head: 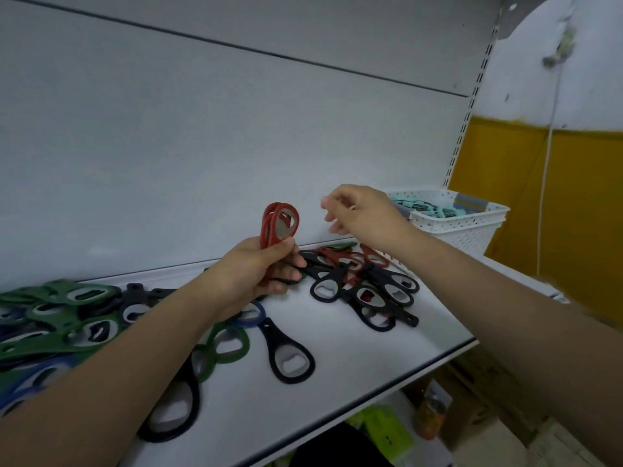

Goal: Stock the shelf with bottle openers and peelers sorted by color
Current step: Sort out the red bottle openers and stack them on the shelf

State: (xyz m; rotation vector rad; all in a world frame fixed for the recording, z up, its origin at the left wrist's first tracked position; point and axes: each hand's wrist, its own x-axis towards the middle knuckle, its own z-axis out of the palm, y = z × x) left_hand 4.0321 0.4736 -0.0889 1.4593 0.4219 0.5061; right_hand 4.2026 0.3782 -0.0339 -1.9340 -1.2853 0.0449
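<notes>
Red bottle openers [279, 224] stand upright, bunched in the left hand [256, 274], its grip curled round their handles above the shelf [337, 382]. Right hand [360, 214] hovers beside them, fingers loosely curled, holding nothing.

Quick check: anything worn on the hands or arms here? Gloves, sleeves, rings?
No gloves. Both forearms are bare up to the frame edge, no sleeves or watch in view. The right hand shows a small pale band on one finger, maybe a ring; too blurred to be sure. The left hand shows nothing worn.
</notes>
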